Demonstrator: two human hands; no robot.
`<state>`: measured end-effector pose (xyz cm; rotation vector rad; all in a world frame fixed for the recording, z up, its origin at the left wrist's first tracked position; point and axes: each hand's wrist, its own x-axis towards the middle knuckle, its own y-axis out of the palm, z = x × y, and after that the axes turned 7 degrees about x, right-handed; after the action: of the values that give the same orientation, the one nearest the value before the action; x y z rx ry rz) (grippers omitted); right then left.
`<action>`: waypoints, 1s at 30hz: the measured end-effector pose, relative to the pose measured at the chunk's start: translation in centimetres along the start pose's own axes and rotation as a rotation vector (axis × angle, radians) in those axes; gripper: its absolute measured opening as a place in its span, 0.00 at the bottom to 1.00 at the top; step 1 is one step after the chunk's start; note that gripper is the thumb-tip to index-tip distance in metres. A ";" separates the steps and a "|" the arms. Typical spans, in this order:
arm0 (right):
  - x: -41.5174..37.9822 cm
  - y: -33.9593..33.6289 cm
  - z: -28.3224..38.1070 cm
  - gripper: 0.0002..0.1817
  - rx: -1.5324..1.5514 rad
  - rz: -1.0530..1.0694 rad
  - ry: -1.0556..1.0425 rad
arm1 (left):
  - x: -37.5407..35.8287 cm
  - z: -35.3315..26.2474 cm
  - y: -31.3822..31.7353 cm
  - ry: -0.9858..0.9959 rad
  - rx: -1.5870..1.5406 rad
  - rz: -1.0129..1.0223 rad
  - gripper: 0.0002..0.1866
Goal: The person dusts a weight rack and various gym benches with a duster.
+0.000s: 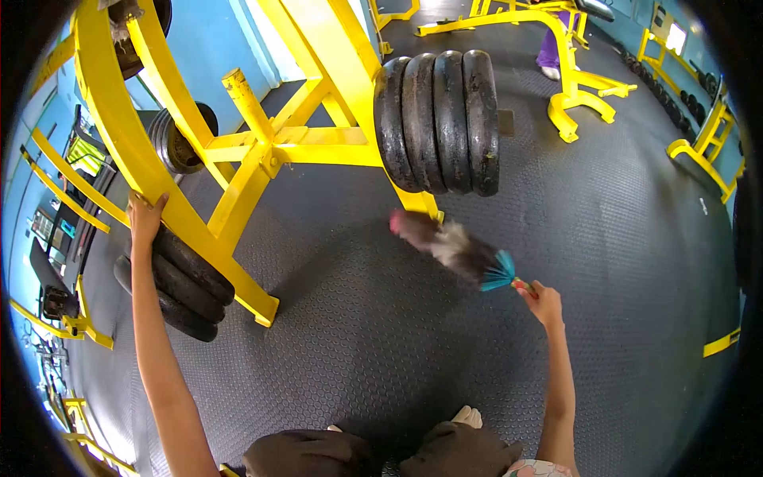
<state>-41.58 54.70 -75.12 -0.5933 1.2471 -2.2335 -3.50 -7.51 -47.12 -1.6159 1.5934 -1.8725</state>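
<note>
My left hand [146, 219] is wrapped round the edge of a yellow steel frame [127, 135], just above several black weight plates [179, 286] stacked low on its side. In my right hand [542, 303] is the handle of a feather duster [453, 246] with a turquoise collar and dark, whitish and pink-tipped feathers, slightly blurred. The duster points up and left, its feathers near the foot of the frame's right upright. Above it, several black plates [449, 123] hang on a peg of the frame.
Dark textured rubber flooring [342, 350] lies underfoot. Another yellow machine [568, 71] stands at the back right, with a person's purple-trousered leg [550, 49] beside it. Dumbbells [668, 95] line the right wall. More yellow equipment [79, 322] is at the left.
</note>
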 end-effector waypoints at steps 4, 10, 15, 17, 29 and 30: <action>0.2 0.7 -0.7 0.22 0.257 -0.070 0.079 | -3.9 -12.2 -0.2 0.001 0.195 -0.459 0.41; -4.6 2.6 -2.3 0.21 0.237 0.049 0.204 | -6.3 -29.3 4.3 0.078 -0.496 -0.002 0.40; -8.7 3.1 1.6 0.20 0.617 -0.062 0.474 | -6.9 -40.3 4.3 0.423 -0.620 -0.005 0.33; -7.8 3.7 4.7 0.18 0.748 -0.079 0.485 | -6.9 -43.8 4.7 0.660 -0.483 -0.193 0.30; -8.5 10.4 8.6 0.18 1.159 0.116 0.741 | -6.8 -49.3 8.5 0.685 -0.352 -0.198 0.24; -8.7 10.2 9.1 0.18 1.187 0.112 0.639 | -6.5 -49.3 8.8 0.661 -0.428 -0.165 0.28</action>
<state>-27.27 49.67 -80.65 0.6519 -0.0186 -2.6061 -44.50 21.94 -49.09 -1.3639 2.3123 -2.4576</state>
